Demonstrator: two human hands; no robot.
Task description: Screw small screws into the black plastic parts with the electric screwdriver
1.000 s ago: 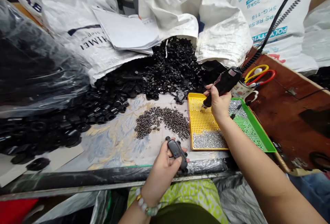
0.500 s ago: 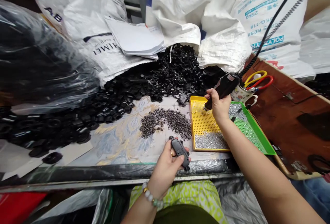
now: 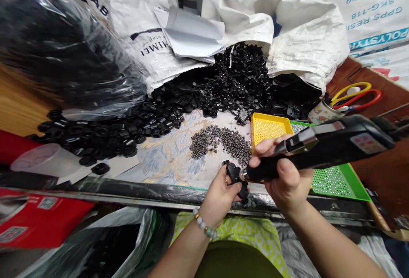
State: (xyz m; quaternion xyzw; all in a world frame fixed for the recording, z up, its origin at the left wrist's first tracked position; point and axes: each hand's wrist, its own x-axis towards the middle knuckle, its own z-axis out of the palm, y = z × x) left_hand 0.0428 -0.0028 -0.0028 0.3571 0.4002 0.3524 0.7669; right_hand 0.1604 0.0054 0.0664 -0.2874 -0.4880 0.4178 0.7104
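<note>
Near the table's front edge, my left hand (image 3: 223, 190) grips a small black plastic part (image 3: 234, 173) with round knobs at its ends. My right hand (image 3: 284, 175) is wrapped around a black electric screwdriver (image 3: 306, 158), held almost level. Its metal tip meets the black part close to my left thumb. Partly hidden behind the right hand is a yellow perforated tray (image 3: 270, 128). A green perforated tray (image 3: 338, 182) lies to its right. Just beyond the left hand, small dark metal pieces (image 3: 220, 141) are heaped on the patterned table cover.
Black plastic parts (image 3: 236, 77) spill from white sacks (image 3: 303, 35) at the back. Black ring-shaped parts (image 3: 105, 131) are piled on the left beside a translucent cup (image 3: 47, 160). A mug (image 3: 322, 109) with scissors (image 3: 358, 97) stands behind the trays. Papers (image 3: 191, 35) rest on a sack.
My right hand has brought the screwdriver from over the yellow tray left and toward me, onto the black part. The left hand still holds that part, now turned over. The view has shifted.
</note>
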